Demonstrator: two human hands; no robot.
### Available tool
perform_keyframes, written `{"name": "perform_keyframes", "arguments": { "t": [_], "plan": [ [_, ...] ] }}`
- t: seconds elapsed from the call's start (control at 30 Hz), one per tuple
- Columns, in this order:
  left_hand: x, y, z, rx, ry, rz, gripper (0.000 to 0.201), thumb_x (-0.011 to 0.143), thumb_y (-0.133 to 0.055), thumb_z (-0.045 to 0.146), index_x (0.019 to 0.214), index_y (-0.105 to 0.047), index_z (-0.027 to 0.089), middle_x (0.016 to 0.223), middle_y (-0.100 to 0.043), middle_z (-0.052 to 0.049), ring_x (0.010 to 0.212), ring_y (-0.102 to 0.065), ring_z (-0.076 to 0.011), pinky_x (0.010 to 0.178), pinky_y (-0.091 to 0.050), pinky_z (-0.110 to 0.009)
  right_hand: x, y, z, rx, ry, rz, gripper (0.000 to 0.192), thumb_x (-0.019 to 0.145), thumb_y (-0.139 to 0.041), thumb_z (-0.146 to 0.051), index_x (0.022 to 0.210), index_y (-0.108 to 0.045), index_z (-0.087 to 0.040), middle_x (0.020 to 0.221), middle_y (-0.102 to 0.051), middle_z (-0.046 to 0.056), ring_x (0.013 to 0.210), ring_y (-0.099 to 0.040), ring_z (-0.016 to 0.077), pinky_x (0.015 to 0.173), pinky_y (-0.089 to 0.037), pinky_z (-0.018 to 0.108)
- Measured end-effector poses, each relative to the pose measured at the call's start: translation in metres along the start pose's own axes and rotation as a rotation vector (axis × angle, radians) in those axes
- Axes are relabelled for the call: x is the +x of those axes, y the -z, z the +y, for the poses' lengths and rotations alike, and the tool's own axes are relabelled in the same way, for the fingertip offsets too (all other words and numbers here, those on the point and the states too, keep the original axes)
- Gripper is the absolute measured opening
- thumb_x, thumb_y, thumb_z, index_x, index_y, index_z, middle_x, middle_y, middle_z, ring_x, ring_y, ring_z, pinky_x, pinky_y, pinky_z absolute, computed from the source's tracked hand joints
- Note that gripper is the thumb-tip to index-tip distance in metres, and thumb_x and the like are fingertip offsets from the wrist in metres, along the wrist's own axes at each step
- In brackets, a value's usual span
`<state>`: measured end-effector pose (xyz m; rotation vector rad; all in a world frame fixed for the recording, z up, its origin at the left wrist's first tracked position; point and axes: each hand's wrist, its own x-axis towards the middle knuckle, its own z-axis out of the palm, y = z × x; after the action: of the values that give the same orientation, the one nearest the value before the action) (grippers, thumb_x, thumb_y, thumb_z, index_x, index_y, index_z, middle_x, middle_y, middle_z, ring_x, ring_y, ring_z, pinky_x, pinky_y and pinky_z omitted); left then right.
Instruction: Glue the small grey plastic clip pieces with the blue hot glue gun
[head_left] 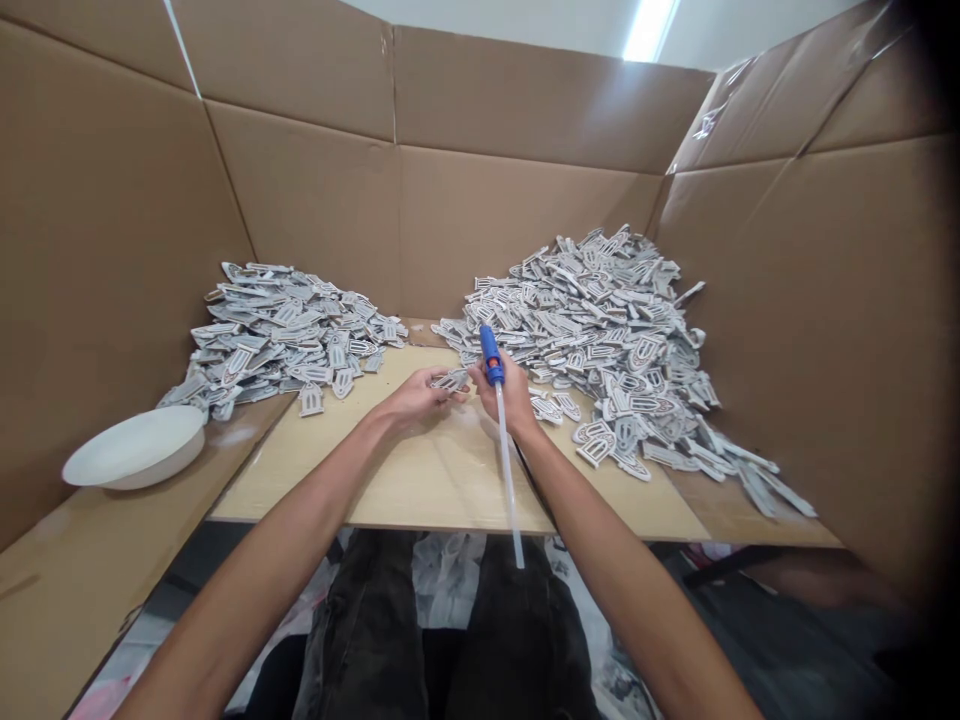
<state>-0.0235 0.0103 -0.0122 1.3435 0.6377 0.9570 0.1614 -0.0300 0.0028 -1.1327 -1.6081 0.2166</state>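
My left hand [415, 397] pinches a small grey flat cut-out piece [451, 380] over the middle of the wooden board [420, 480]. My right hand [507, 393] grips a blue tool [490, 356] with an orange band and a long white tube [508, 480] trailing toward me past the board's edge. The tool's blue tip points away from me, right beside the held piece. The two hands almost touch. A large pile of similar grey pieces [607, 330] lies to the right, and a smaller pile [281, 335] lies to the left.
A white bowl [135, 448] sits on the lower left surface. Tall cardboard walls [525, 215] enclose the work area on the left, back and right. My dark-trousered legs show below the board's near edge.
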Motion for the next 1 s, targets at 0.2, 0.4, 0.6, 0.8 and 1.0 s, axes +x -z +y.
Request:
{"name": "perform_keyframes", "arguments": {
  "t": [0.2, 0.4, 0.6, 0.8, 1.0],
  "plan": [
    [-0.004, -0.001, -0.003, 0.055, -0.008, -0.014, 0.041, 0.068, -0.077, 0.011, 0.109, -0.073, 0.011, 0.092, -0.076, -0.010, 0.071, -0.068, -0.0135, 0.058, -0.038, -0.020, -0.001, 0.000, -0.002, -0.028, 0.033, -0.034, 0.019, 0.093, -0.061, -0.042, 0.089, -0.055, -0.025, 0.077, -0.065, 0.000, 0.068, -0.059, 0.0183, 0.070, -0.044, 0.030],
    [-0.004, -0.001, -0.007, 0.047, -0.073, -0.087, 0.038, 0.067, -0.078, 0.015, 0.105, -0.074, 0.012, 0.095, -0.074, -0.008, 0.078, -0.066, -0.0144, 0.071, -0.046, -0.024, -0.002, -0.002, -0.001, -0.031, 0.054, -0.076, 0.020, 0.094, -0.061, -0.042, 0.088, -0.053, -0.025, 0.077, -0.064, 0.000, 0.067, -0.055, 0.0174, 0.069, -0.044, 0.030],
    [0.004, 0.004, -0.012, 0.125, -0.146, -0.145, 0.027, 0.068, -0.081, 0.016, 0.095, -0.074, 0.013, 0.092, -0.074, -0.008, 0.084, -0.066, -0.0173, 0.079, -0.048, -0.026, -0.005, -0.006, -0.007, -0.026, 0.046, -0.106, 0.020, 0.092, -0.060, -0.042, 0.088, -0.051, -0.024, 0.075, -0.060, -0.001, 0.066, -0.052, 0.0167, 0.066, -0.041, 0.029],
    [0.004, 0.001, -0.010, 0.127, -0.113, -0.098, 0.024, 0.076, -0.085, 0.029, 0.091, -0.075, 0.014, 0.085, -0.073, -0.008, 0.074, -0.063, -0.0151, 0.069, -0.045, -0.023, -0.006, -0.008, -0.011, -0.020, 0.015, -0.124, 0.018, 0.090, -0.059, -0.040, 0.086, -0.049, -0.026, 0.076, -0.061, -0.001, 0.066, -0.052, 0.0174, 0.067, -0.041, 0.030],
    [0.006, -0.001, -0.010, 0.091, -0.056, -0.023, 0.023, 0.077, -0.087, 0.030, 0.087, -0.075, 0.014, 0.074, -0.070, -0.006, 0.062, -0.058, -0.0131, 0.057, -0.037, -0.023, -0.005, -0.004, -0.011, -0.044, 0.038, -0.122, 0.023, 0.085, -0.064, -0.040, 0.086, -0.046, -0.026, 0.080, -0.060, 0.000, 0.071, -0.050, 0.0191, 0.069, -0.040, 0.030]
  ]
}}
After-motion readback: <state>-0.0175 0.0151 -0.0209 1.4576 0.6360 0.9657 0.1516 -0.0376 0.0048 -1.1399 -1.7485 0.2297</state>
